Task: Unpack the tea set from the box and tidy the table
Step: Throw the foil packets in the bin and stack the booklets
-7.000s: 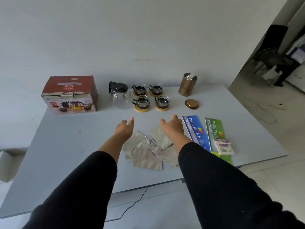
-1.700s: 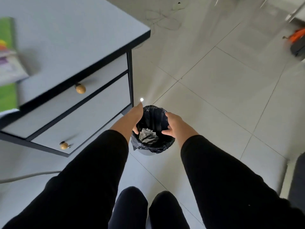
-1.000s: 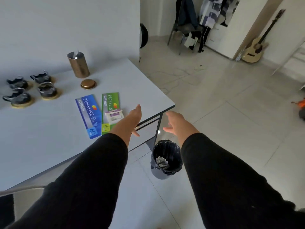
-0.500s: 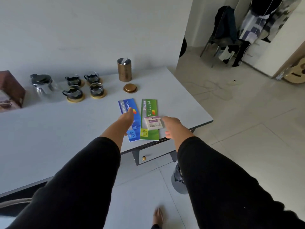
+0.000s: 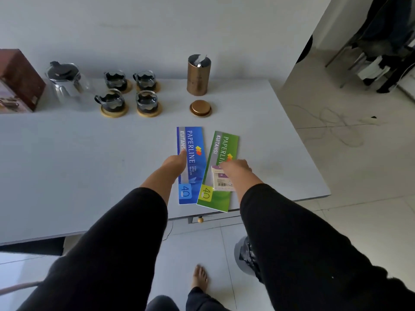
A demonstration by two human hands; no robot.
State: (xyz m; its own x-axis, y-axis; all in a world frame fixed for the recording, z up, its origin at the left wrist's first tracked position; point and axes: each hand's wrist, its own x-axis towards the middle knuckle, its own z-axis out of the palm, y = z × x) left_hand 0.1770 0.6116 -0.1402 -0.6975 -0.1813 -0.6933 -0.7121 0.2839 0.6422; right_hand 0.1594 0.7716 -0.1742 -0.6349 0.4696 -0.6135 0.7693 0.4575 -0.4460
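Observation:
My left hand lies with its fingers stretched out on the left edge of the blue receipt book. My right hand is pressed down, fingers bent, on a small white and purple packet that lies on the green receipt book; whether it grips the packet is hidden. At the back stand the red tea set box, the glass teapot and several glass cups on round coasters.
An open gold canister stands at the back, with its lid lying in front of it. The grey table ends just right of the green book. A black-lined bin sits on the floor by my right arm. My bare foot is below.
I dropped the foil packets into the bin and turned back to the table. Both hands have since reached the receipt books, and the green book now lies slightly tilted.

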